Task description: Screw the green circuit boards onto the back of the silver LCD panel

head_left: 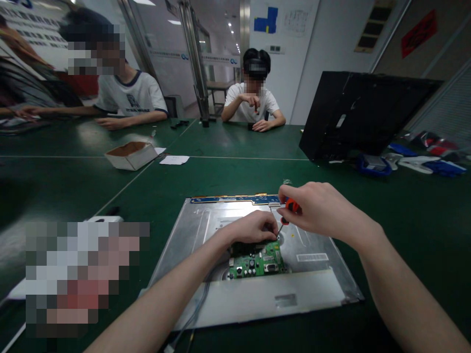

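Note:
A screwdriver with an orange-red and black handle [292, 205] is gripped in my right hand [318, 208]. It slants down to the left, its tip at the upper right corner of a green circuit board [257, 260]. My left hand [255, 226] is over the board's upper edge, fingers curled and pinched close to the tip; what they hold, if anything, is hidden. The board lies on a silver metal display panel [312, 274], flat on the table. Along the panel's far edge runs a narrow blue circuit strip [235, 199].
Grey cables [198, 309] trail off the panel's near edge. A black monitor housing [360, 113] stands at the right, beside blue-and-white gloves [423, 162]. An open white box [132, 156] is at the left. Two people sit across the green table [228, 171].

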{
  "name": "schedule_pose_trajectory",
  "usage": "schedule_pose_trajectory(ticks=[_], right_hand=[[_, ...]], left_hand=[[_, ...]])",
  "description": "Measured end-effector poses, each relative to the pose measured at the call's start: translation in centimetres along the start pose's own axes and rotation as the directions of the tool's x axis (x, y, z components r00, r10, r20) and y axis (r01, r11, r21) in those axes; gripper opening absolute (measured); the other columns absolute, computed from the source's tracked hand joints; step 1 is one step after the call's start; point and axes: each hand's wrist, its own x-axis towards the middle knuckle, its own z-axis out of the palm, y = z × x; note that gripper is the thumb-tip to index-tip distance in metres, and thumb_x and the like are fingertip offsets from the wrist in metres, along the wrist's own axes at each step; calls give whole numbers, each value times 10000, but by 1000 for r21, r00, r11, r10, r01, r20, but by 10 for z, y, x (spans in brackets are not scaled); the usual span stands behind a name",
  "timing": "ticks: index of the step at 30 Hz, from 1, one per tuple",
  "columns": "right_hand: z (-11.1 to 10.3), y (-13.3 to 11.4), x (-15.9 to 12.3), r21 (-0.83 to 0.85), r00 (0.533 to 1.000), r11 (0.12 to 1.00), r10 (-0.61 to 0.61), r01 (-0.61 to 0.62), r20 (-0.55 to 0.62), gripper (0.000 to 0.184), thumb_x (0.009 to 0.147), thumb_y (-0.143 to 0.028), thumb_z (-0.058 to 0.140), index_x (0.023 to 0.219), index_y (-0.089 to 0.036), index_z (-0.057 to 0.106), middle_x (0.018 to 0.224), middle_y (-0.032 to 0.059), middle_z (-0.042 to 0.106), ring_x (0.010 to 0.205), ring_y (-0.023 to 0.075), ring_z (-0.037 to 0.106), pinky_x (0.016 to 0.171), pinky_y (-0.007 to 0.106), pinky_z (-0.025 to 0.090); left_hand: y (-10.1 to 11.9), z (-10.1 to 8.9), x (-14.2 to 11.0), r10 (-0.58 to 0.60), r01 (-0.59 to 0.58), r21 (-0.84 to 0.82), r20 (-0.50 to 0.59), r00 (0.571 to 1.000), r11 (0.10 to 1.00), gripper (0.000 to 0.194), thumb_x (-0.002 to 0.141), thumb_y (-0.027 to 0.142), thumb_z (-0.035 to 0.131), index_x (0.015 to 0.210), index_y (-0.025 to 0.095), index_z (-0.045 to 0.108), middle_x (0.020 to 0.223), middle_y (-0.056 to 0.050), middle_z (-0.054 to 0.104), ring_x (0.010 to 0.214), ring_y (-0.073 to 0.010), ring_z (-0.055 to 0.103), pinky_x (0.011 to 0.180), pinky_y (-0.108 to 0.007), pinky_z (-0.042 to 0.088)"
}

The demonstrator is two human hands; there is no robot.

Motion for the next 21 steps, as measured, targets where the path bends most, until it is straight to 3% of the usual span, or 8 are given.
schedule_pose_trajectory(ticks=[9, 16, 21], right_hand=[[-5, 0, -4, 86, 999, 996, -17, 12, 50, 123, 858, -328, 573, 933, -230, 574, 724, -9, 634, 609, 141, 531, 510, 250, 286], [-2, 1, 0, -22, 1000, 1000, -1, 1, 24, 218, 890, -433, 555, 835, -224, 581, 608, -1, 574, 541, 147, 504, 481, 260, 241], [-3, 0, -2, 47, 998, 998, -42, 40, 40, 92, 868, -310, 561, 920, -235, 572, 721, -4, 643, 615, 153, 549, 515, 256, 273]], left_hand=[[-3, -3, -1, 6, -5, -77, 18, 1000, 997, 75, 783, 79, 668, 819, 145, 672, 838, -16, 656, 782, -153, 597, 720, -246, 446], [-1, -3, -2, -6, 7, -104, 16, 1000, 995, 118, 768, 57, 666, 838, 152, 663, 823, -6, 658, 783, -151, 601, 729, -249, 451], [1, -4, -2, -11, 12, -82, 18, 1000, 997, 68, 773, 84, 675, 798, 147, 666, 826, -13, 655, 765, -149, 596, 719, -249, 453]])
